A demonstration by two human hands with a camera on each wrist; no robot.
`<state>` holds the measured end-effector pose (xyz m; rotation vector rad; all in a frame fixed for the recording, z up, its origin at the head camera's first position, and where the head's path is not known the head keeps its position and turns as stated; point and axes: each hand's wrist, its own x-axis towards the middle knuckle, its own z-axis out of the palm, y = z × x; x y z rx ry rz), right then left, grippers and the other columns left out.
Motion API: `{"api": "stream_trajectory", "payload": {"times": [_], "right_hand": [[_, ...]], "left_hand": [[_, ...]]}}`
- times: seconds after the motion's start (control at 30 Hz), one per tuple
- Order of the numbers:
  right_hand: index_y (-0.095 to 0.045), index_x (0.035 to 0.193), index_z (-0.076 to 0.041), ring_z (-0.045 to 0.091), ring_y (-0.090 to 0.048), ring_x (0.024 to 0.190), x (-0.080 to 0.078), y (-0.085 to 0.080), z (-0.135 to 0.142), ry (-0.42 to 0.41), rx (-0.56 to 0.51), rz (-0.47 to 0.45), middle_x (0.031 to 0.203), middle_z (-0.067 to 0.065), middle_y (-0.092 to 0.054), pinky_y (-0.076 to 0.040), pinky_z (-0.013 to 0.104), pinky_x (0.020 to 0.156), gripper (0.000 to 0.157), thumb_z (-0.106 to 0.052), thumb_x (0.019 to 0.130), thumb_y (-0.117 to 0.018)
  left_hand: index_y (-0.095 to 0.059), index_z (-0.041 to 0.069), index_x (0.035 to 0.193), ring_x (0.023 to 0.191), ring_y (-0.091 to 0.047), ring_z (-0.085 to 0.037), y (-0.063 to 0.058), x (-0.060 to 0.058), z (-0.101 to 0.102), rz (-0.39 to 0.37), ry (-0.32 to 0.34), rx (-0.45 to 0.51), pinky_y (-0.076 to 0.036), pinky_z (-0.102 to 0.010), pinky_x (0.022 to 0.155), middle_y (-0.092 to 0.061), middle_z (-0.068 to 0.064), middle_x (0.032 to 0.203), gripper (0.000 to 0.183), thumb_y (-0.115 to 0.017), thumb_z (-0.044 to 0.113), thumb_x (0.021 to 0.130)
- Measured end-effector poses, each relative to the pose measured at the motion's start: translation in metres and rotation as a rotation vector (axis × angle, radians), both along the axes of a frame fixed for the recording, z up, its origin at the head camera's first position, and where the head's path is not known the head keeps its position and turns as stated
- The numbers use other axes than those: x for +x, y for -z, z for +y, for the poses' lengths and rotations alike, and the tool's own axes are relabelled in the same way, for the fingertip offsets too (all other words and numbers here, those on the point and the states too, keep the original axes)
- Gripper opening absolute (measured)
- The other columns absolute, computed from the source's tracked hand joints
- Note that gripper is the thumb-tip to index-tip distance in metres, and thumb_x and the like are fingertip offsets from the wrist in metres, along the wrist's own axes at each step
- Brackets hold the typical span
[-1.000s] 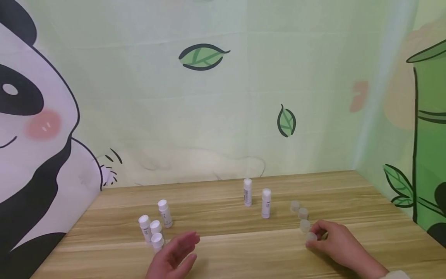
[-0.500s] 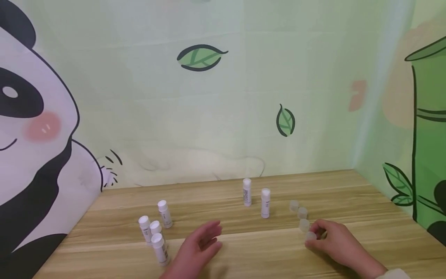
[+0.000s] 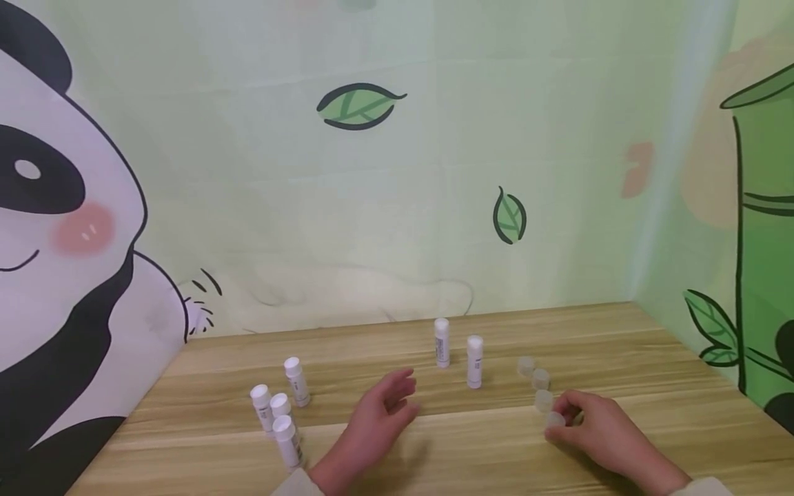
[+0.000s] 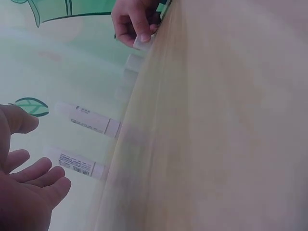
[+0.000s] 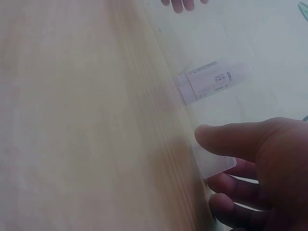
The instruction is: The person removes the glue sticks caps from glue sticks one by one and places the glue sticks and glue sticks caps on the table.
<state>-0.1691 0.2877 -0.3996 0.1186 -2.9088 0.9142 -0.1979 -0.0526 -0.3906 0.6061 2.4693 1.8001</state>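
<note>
My right hand (image 3: 598, 430) pinches a small translucent ribbed cap (image 3: 554, 421) between thumb and fingers, on the tabletop; the right wrist view shows that cap (image 5: 214, 162) close up. Beyond it, several like caps (image 3: 543, 401) stand in a slanting row. My left hand (image 3: 380, 420) hovers over the middle of the table, fingers apart and holding nothing. Nearest to it, two upright white labelled tubes (image 3: 474, 363), like glue sticks, stand further back. To its left is a cluster of several similar white tubes (image 3: 287, 442), also upright.
All of this stands on a wood-grain table (image 3: 471, 448). Behind rises a pale green cloth backdrop (image 3: 397, 207) with leaf drawings, a panda (image 3: 118, 303) at left and a bamboo stalk (image 3: 769, 275) at right.
My left hand has moved right and forward from beside the left tubes, uncovering the front one. The right hand stays at the same cap.
</note>
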Motion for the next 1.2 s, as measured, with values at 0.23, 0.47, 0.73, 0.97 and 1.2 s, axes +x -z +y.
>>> {"api": "stream_trajectory", "payload": {"times": [0.23,0.47,0.73,0.97,1.2], "right_hand": [[-0.064,0.094,-0.012,0.010,-0.052,0.075,-0.001,0.000,0.004,-0.006,0.016,-0.001,0.082,-0.004,-0.062,-0.041,0.024,0.063,0.035,-0.037,0.076,-0.080],[-0.064,0.095,-0.012,0.011,-0.052,0.074,-0.001,0.000,0.005,-0.006,0.002,-0.027,0.082,-0.004,-0.062,-0.041,0.024,0.063,0.034,-0.037,0.077,-0.080],[-0.064,0.095,-0.012,0.011,-0.051,0.075,-0.002,-0.001,0.002,-0.004,0.000,-0.026,0.082,-0.004,-0.061,-0.041,0.024,0.063,0.034,-0.035,0.076,-0.081],[-0.064,0.094,-0.013,0.011,-0.051,0.074,-0.001,-0.002,0.000,-0.006,0.003,-0.014,0.081,-0.004,-0.061,-0.041,0.024,0.063,0.033,-0.035,0.075,-0.081],[-0.064,0.092,-0.013,0.010,-0.051,0.074,-0.001,0.000,0.000,0.000,-0.010,-0.005,0.081,-0.004,-0.061,-0.041,0.023,0.063,0.032,-0.033,0.075,-0.081]], "left_hand": [[-0.042,0.007,0.143,0.129,-0.050,-0.035,0.003,-0.018,0.016,-0.027,-0.008,-0.014,-0.042,-0.048,0.107,-0.050,-0.023,0.140,0.057,-0.065,0.021,0.093],[-0.034,0.008,0.148,0.134,-0.043,-0.041,0.006,-0.029,0.032,-0.086,-0.001,0.000,-0.042,-0.051,0.106,-0.040,-0.024,0.148,0.070,-0.069,0.027,0.090],[-0.028,0.010,0.151,0.137,-0.037,-0.044,0.004,-0.040,0.046,-0.126,-0.004,-0.008,-0.042,-0.055,0.104,-0.035,-0.025,0.151,0.077,-0.071,0.019,0.088],[-0.029,0.013,0.151,0.138,-0.038,-0.042,0.004,-0.050,0.051,-0.132,-0.004,-0.021,-0.040,-0.055,0.106,-0.037,-0.022,0.151,0.074,-0.070,0.018,0.089],[-0.031,0.014,0.150,0.138,-0.039,-0.041,0.009,-0.059,0.058,-0.132,0.022,-0.030,-0.041,-0.055,0.105,-0.040,-0.021,0.149,0.069,-0.066,0.016,0.092]]}}
